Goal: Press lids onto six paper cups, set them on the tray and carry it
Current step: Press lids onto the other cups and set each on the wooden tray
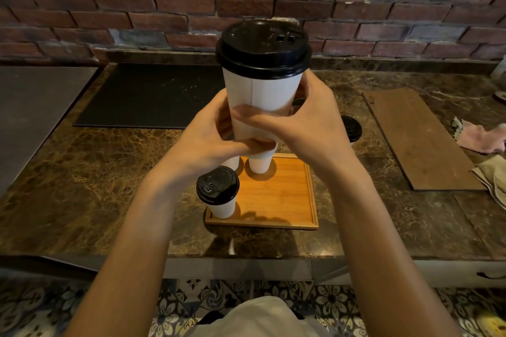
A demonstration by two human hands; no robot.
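I hold a white paper cup (262, 96) with a black lid (262, 48) up high above the counter. My left hand (216, 134) grips its lower part from the left and my right hand (301, 123) wraps it from the right. Below lies a wooden tray (284, 200). A lidded cup (219, 194) stands at the tray's near left corner. Two more cups (260, 163) stand at its far side, their tops hidden behind my hands. Another lidded cup (351, 128) sits on the counter right of my right hand.
A black mat (147, 96) lies at the back left of the marble counter, a wooden board (416, 139) at the right, with a pink cloth (482, 139) and a beige cloth (492, 175) beyond it. A brick wall runs behind.
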